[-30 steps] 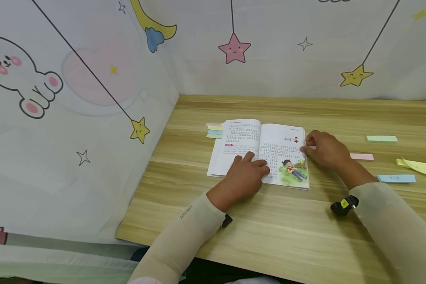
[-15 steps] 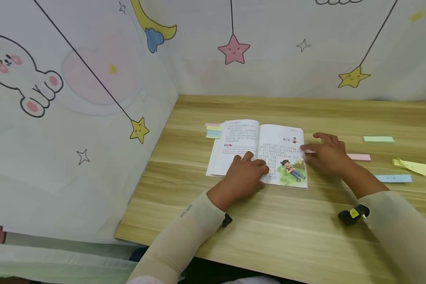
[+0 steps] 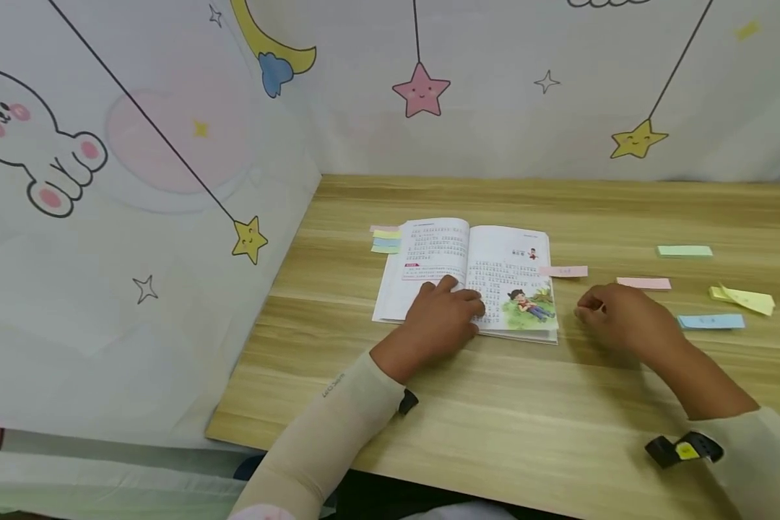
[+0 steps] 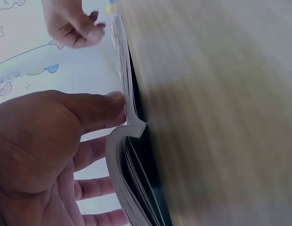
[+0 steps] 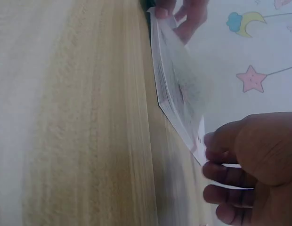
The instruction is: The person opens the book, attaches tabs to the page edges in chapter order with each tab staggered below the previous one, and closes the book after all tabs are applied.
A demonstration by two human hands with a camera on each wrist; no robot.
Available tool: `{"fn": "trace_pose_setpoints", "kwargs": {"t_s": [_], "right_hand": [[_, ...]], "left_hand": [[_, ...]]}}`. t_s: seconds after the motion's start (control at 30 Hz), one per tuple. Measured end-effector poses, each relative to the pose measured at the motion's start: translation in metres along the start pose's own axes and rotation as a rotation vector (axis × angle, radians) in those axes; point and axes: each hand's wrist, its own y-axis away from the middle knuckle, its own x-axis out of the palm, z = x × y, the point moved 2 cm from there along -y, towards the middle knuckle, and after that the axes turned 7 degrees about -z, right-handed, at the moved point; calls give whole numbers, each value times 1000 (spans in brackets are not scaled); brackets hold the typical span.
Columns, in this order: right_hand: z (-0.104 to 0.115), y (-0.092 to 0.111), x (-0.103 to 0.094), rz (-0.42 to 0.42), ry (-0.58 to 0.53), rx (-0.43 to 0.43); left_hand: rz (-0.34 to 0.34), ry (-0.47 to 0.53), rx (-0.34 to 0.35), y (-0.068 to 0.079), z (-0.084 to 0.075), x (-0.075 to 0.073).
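Note:
An open book (image 3: 432, 249) lies on the wooden table, printed text on both pages and a picture of a reclining child at lower right. My left hand (image 3: 432, 318) rests across its lower middle, fingers spread on the pages; the left wrist view shows the thumb (image 4: 106, 106) against the page near the spine. A pink sticky tab (image 3: 564, 271) sticks out from the right page's edge. Just right of the book my right hand (image 3: 630, 318) hovers with loosely bent fingers, apart from the page and holding nothing visible.
Several coloured tabs (image 3: 386, 240) stick out from the book's left edge. On the right of the table lie a green strip (image 3: 685, 251), a pink strip (image 3: 643, 283), a yellow strip (image 3: 742, 298) and a blue strip (image 3: 711, 321). Patterned white sheets (image 3: 481, 137) stand behind and left.
My right hand has let go of the pink tab at the page edge and moved right and toward me. The tab stays on the page; the left hand keeps its place.

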Motion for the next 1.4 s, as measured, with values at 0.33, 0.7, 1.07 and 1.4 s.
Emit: {"fn": "trace_pose_setpoints", "kwargs": {"t_s": [0.33, 0.7, 1.07, 1.4], "right_hand": [[21, 5, 27, -114, 15, -435], [36, 3, 32, -67, 84, -513], [41, 1, 25, -228, 102, -551], [41, 5, 19, -439, 88, -480]], "left_hand": [[-123, 45, -155, -6, 0, -7], [-362, -277, -206, 3, 4, -23], [-13, -52, 22, -1, -7, -7], [-246, 37, -158, -4, 3, -9]]}}
